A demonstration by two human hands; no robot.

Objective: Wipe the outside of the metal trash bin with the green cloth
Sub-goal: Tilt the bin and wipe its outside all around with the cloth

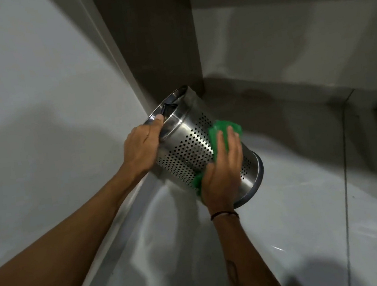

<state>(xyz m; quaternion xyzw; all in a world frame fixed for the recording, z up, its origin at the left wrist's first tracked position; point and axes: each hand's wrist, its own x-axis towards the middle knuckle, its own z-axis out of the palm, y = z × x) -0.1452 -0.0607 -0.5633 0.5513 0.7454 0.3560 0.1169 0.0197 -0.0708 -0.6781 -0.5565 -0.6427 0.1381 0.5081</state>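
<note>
bin: metal trash bin (189,140) was tilted hard, nearly on its side, mouth up-left, base down-right. I saw it held off the floor (291,237), in the corner by the white panel (32,91) and brown wall (152,39).
bin surface: perforated band round the middle, plain shiny band near the rim. Dark liner or inner edge just visible in the mouth, couldn't tell which.
left hand: left hand (139,147) was at the rim, thumb hooked over the lip, fingers closed round the edge, gripping the bin.
right hand: right hand (222,169) was flat on the bin's outside, lower half, fingers spread and extended, pressing the cloth on the metal. No pinch, palm pressure only afaict.
cloth: green cloth (225,127) was trapped btw right palm and bin wall; bunched edge poked out past the fingertips, another bit showed below the thumb side.
wrist: thin dark cord bracelet (223,214) on right wrist.
floor: glossy grey, one dark grout line on the right side.
</note>
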